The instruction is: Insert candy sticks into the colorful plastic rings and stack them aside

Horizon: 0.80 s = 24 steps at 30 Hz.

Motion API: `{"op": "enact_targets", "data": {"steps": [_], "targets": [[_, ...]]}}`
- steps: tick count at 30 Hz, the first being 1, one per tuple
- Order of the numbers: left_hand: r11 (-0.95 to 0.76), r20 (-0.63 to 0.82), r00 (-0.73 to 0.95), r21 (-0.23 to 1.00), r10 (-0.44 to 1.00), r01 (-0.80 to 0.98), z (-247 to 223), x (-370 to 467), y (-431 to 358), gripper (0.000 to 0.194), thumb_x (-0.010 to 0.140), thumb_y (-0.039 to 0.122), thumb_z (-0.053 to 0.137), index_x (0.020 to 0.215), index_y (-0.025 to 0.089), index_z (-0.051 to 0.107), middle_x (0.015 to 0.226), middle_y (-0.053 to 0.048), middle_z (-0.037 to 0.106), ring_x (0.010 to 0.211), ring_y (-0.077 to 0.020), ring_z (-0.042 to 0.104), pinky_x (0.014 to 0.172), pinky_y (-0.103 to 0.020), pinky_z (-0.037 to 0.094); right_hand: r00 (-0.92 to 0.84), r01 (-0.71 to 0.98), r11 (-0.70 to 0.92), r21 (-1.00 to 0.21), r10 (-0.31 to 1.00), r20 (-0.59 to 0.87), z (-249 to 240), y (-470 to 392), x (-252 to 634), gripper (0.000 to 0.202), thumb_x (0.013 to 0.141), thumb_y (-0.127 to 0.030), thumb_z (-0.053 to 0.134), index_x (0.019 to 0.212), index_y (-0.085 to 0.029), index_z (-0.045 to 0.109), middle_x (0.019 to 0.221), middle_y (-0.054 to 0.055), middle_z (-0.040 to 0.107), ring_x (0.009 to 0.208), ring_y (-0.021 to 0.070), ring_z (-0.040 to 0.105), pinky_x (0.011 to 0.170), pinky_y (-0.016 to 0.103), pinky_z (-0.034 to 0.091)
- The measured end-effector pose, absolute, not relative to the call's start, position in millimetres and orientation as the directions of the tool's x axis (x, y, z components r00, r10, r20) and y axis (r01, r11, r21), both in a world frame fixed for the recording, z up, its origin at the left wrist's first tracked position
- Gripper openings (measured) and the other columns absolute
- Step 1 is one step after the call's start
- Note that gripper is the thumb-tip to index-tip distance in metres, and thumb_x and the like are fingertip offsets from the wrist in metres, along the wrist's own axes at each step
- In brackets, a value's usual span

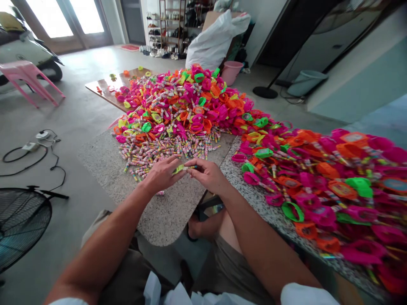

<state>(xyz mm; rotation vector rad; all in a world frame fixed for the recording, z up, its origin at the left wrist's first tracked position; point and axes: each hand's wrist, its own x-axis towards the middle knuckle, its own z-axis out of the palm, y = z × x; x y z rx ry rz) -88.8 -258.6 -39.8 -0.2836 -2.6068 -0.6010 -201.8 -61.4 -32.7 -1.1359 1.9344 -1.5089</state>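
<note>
Over the near part of the speckled stone table (167, 220), my left hand (162, 173) is closed around a yellow plastic toy watch (178, 169), partly hidden by the fingers. My right hand (206, 173) meets it from the right, thumb and fingers pinching a small striped tube (191, 167), which looks like a wrapped candy roll, at the watch's end. Just beyond both hands lies a spread of loose wrapped candy rolls (152, 156). Behind them rises a heap of pink, orange, yellow and green toy watches (190, 101), many with rolls attached.
To the right, a second speckled surface (233, 178) carries more toy watches (318, 182). A black fan (22, 224) stands at left, near cables (47, 148) on the floor. Farther back are a pink stool (27, 72), a white sack (210, 40) and a pink bucket (231, 73).
</note>
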Motion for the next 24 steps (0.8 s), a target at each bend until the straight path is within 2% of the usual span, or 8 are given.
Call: {"op": "enact_targets", "data": {"steps": [3,5,14,24], "targets": [[0.883,0.51,-0.859,0.38,0.048,0.276,-45.3,-89.4,-255.5,0.032,0.106,0.045,0.057,0.125,0.021,0.064,0.112,-0.01,0.071,0.107,-0.0228,0.07,0.091,-0.034,0.056,-0.564,-0.368,0.061,-0.928,-0.808,0.17,-33.7,-62.4,-203.9,0.023,0.093,-0.038,0.068,0.108,-0.022,0.075,0.094,0.004,0.074,0.082,0.0184,0.068,0.074,0.031,0.054],[0.887,0.516,-0.855,0.371,0.05,0.275,-46.5,-89.9,-254.1,0.032,0.106,0.044,0.057,0.127,0.021,0.065,0.115,-0.011,0.071,0.109,-0.0235,0.07,0.093,-0.036,0.056,-0.565,-0.385,0.061,-0.921,-0.805,0.183,-35.2,-62.7,-204.6,0.023,0.094,-0.037,0.068,0.11,-0.022,0.075,0.093,0.004,0.074,0.086,0.0194,0.069,0.076,0.032,0.054],[0.903,0.552,-0.83,0.311,0.083,0.296,-40.5,-92.9,-254.8,0.027,0.106,0.042,0.057,0.113,0.02,0.071,0.104,-0.01,0.074,0.101,-0.0236,0.071,0.088,-0.035,0.055,-0.594,-0.421,0.063,-0.905,-0.773,0.223,-40.2,-63.1,-202.7,0.023,0.096,-0.036,0.067,0.114,-0.023,0.075,0.098,0.006,0.075,0.095,0.0217,0.07,0.081,0.033,0.054],[0.917,0.56,-0.815,0.229,0.15,0.327,-34.7,-90.0,-255.1,0.026,0.106,0.039,0.057,0.099,0.018,0.07,0.09,-0.007,0.072,0.084,-0.0202,0.07,0.075,-0.032,0.053,-0.574,-0.41,0.052,-0.91,-0.79,0.213,-30.9,-62.3,-198.1,0.021,0.095,-0.029,0.066,0.112,-0.022,0.077,0.099,0.005,0.076,0.092,0.02,0.07,0.082,0.032,0.053]]}}
